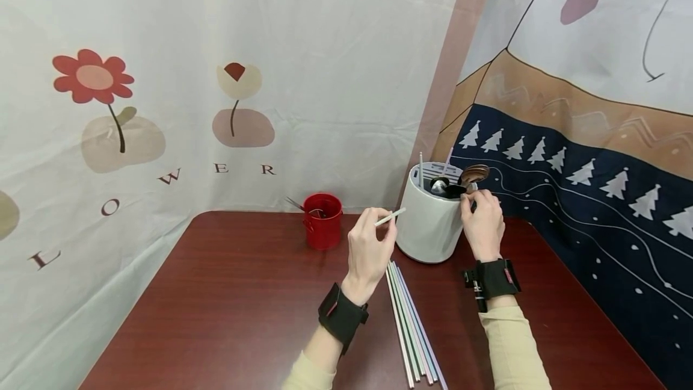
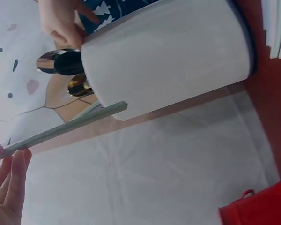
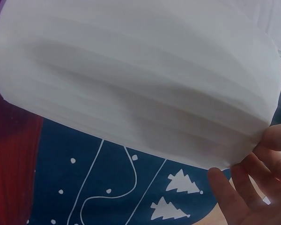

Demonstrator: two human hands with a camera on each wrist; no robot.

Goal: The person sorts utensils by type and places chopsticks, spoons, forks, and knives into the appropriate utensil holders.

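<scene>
My left hand (image 1: 368, 251) pinches a pale greenish chopstick (image 1: 391, 216) between thumb and fingertips, tilted with its free end toward the holder. The left wrist view shows this chopstick (image 2: 70, 125) in front of the white wall. A white round utensil holder (image 1: 430, 227) stands at the back right with a slotted top. Spoons with dark and bronze bowls (image 1: 474, 173) and two upright sticks (image 1: 421, 170) rise from it. My right hand (image 1: 483, 221) holds the holder's right rim, its fingertips (image 3: 220, 177) along the outer wall.
Several long pale chopsticks (image 1: 411, 330) lie side by side on the brown table (image 1: 243, 306), between my forearms. A red cup (image 1: 323, 227) with thin metal utensils stands left of the holder. Printed cloth (image 1: 335, 77) hangs behind the table and along its right side.
</scene>
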